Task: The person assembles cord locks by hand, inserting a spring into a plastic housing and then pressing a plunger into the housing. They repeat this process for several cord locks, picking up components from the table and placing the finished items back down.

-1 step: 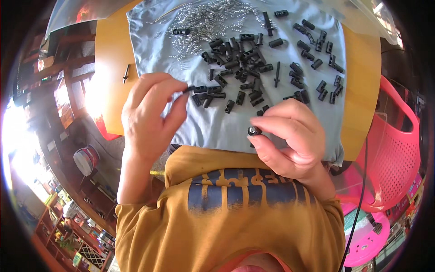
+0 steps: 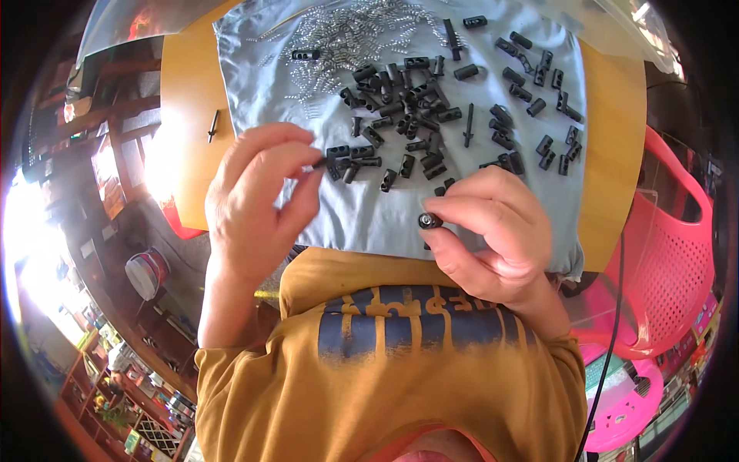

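Observation:
My right hand [image 2: 493, 231] pinches a short black cylinder [image 2: 429, 221] between thumb and forefinger. Its end faces up, and a shiny ring of metal, like a spring, shows inside. At the left, my left hand [image 2: 258, 185] is closed at the fingertips on a small black part [image 2: 320, 163], mostly hidden by the fingers. Just beyond it lie several black cylinders with side holes [image 2: 362, 152]. A larger heap of such black pieces [image 2: 416, 100] covers the middle of the pale blue cloth [image 2: 362, 219]. Many thin metal springs [image 2: 346, 35] are spread behind the heap.
More black cylinders [image 2: 519, 93] lie scattered at the right of the cloth. Slim black rods lie on it too, one upright in the picture [image 2: 469, 125]. Another black rod [image 2: 213, 126] rests on the wooden tabletop [image 2: 185, 92]. A pink chair [image 2: 670, 254] stands at the right.
My left fingertips have shifted slightly, and the small black part in them has tilted downward. My right hand and its cylinder are almost unmoved.

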`<state>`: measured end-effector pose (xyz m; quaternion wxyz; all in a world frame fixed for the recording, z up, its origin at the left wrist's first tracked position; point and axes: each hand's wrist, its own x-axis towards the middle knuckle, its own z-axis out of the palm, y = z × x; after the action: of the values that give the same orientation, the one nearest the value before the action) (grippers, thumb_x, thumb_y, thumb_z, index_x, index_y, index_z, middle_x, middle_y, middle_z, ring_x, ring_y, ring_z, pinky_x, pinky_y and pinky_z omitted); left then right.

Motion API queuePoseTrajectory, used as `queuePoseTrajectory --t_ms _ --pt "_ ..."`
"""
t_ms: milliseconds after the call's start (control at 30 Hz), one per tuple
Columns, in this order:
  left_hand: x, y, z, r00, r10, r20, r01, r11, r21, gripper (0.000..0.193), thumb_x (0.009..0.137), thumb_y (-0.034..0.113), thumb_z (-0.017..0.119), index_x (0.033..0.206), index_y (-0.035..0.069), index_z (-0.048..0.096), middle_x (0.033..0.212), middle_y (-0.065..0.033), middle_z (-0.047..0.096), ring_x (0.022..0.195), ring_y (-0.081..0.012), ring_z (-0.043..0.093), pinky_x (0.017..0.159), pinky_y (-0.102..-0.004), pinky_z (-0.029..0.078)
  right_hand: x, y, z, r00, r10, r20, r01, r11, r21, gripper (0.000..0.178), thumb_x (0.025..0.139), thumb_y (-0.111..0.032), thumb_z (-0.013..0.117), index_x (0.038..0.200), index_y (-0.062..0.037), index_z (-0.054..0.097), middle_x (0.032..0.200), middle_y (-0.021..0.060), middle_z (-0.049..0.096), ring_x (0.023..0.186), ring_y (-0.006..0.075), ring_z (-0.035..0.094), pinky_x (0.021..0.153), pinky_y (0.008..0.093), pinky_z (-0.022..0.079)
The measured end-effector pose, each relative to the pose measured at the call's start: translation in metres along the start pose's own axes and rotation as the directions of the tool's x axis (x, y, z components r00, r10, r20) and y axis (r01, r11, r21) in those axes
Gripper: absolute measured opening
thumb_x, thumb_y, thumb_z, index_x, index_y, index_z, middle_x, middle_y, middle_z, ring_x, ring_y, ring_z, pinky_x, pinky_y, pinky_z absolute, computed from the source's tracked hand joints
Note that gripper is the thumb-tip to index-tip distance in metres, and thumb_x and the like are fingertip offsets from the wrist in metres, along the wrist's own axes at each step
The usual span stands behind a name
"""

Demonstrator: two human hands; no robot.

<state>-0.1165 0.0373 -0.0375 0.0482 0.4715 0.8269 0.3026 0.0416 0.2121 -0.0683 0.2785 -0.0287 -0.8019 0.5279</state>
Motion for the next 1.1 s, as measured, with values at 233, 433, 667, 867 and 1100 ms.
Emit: queuePoseTrajectory --t_ms 233,433,667,867,1100 --pt "0.016 0.041 -0.013 0.975 0.119 0.189 -0.049 0.94 -0.337 0.023 0.067 -0.008 0.07 0.084 0.005 0.063 0.085 -0.0073 0.067 0.071 -0.0196 0.065 0.057 -0.0281 0.051 -0.003 0.002 0.002 0.999 -0.033 -0.025 0.033 0.999 -0.024 0.026 0.063 -0.001 0.078 0.087 -0.0028 0.067 0.075 0.0072 0.06 0.06 0.0218 0.057 0.052 0.0313 0.043" --pt "0.025 0.051 -0.013 0.95 0.196 0.245 -0.097 0.925 -0.367 0.025 0.063 -0.01 0.07 0.082 0.004 0.062 0.081 -0.0103 0.065 0.068 -0.0211 0.063 0.057 -0.0293 0.05 -0.004 0.002 0.001 0.998 -0.044 -0.051 0.044 0.999 -0.009 0.025 0.065 -0.002 0.077 0.088 -0.0035 0.066 0.075 0.007 0.06 0.061 0.022 0.058 0.052 0.0317 0.043" --pt "0.026 0.05 -0.009 0.946 0.208 0.248 -0.119 0.936 -0.332 0.027 0.063 -0.01 0.07 0.086 0.003 0.065 0.083 -0.0106 0.064 0.071 -0.0241 0.064 0.057 -0.0316 0.052 -0.007 0.005 0.002 0.996 -0.075 -0.054 0.073 0.996 -0.051 0.025 0.065 -0.004 0.076 0.088 -0.0042 0.065 0.076 0.0062 0.06 0.06 0.0216 0.057 0.051 0.0322 0.043" --pt "0.028 0.05 -0.008 0.941 0.216 0.261 -0.136 0.947 -0.291 0.028 0.061 -0.009 0.07 0.086 0.003 0.066 0.084 -0.0107 0.064 0.073 -0.024 0.064 0.059 -0.0325 0.052 -0.009 0.009 0.005 0.99 -0.116 -0.075 0.11 0.991 -0.076 0.026 0.065 -0.003 0.076 0.089 -0.0036 0.065 0.077 0.0057 0.06 0.062 0.0214 0.058 0.053 0.0323 0.043" --pt "0.023 0.056 -0.002 0.96 0.177 0.215 -0.122 0.961 -0.248 0.024 0.065 -0.01 0.07 0.085 0.002 0.065 0.084 -0.0112 0.065 0.069 -0.0221 0.064 0.056 -0.0307 0.051 -0.01 0.008 0.006 0.986 -0.14 -0.093 0.128 0.983 -0.13 0.028 0.064 -0.003 0.076 0.089 -0.0023 0.064 0.077 0.0063 0.06 0.062 0.0218 0.058 0.053 0.0321 0.044"
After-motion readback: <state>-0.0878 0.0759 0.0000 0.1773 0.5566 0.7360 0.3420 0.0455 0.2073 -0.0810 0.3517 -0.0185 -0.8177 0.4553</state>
